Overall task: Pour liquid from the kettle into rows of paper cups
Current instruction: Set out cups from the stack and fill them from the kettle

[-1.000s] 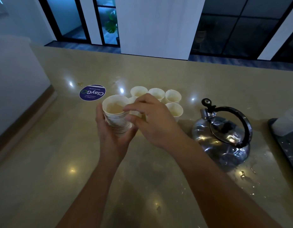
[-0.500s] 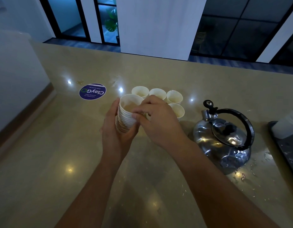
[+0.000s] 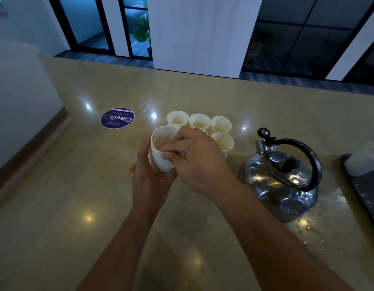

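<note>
stack of cups (image 3: 161,156) gripped by left hand (image 3: 148,175), now tilted rightward, right hand (image 3: 198,162) still pinching its rim

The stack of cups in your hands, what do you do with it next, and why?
Probably pull the top cup free and set it beside the four cups standing on the counter. The left hand grips the stack of cups, the right hand pinches its rim, and the kettle sits untouched.

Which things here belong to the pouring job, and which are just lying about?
Job:
- kettle, standing on the counter
- cup stack, held by left hand, right hand pinching its rim
- four loose cups visible behind the hands

Lying about:
- round blue sticker
- dark tray at right, white container on it
</note>
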Tool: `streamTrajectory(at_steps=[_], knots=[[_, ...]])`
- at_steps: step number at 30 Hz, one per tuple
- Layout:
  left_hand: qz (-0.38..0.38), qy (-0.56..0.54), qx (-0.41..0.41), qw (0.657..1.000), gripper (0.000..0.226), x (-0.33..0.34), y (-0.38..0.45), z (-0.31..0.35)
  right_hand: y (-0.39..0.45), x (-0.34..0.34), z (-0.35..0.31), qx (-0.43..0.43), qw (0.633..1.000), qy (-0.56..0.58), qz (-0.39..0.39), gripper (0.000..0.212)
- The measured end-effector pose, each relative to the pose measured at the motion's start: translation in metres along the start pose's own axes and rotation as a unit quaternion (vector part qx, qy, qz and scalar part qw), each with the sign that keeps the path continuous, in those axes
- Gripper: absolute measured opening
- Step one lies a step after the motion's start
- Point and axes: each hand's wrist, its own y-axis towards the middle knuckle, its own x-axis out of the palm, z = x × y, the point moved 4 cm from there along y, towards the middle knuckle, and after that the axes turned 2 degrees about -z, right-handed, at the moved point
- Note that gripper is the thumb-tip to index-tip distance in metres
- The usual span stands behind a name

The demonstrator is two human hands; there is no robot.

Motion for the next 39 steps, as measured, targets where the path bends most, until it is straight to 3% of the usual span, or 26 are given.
streamTrajectory(at_steps=[5, 8, 13, 19, 26, 32, 39], knots=[[0.003, 0.005, -0.012, 1.000, 0.087, 0.000, -0.001, 0.000, -0.003, -0.004, -0.005, -0.023, 0.998, 0.025, 0.051, 0.015], [0.026, 0.000, -0.027, 0.999, 0.091, -0.005, 0.003, -0.007, -0.001, -0.026, -0.012, -0.031, 0.987, 0.059, 0.143, 0.012], [0.083, -0.008, -0.083, 0.993, 0.096, -0.020, 0.014, -0.026, -0.004, -0.069, -0.010, -0.057, 0.953, 0.013, 0.296, 0.011], [0.088, 0.004, -0.098, 0.991, 0.096, -0.028, 0.017, -0.036, -0.027, -0.035, 0.044, 0.049, 0.985, 0.001, 0.166, 0.011], [0.086, -0.001, -0.097, 0.991, 0.096, -0.028, 0.018, -0.037, -0.050, 0.038, 0.069, 0.130, 0.988, -0.034, -0.074, 0.024], [0.082, -0.003, -0.093, 0.992, 0.098, -0.028, 0.020, -0.042, -0.031, 0.055, 0.073, 0.143, 0.981, -0.053, -0.115, 0.029], [0.086, -0.003, -0.091, 0.992, 0.096, -0.029, 0.019, -0.044, -0.007, 0.069, 0.074, 0.117, 0.984, -0.078, -0.107, 0.030]])
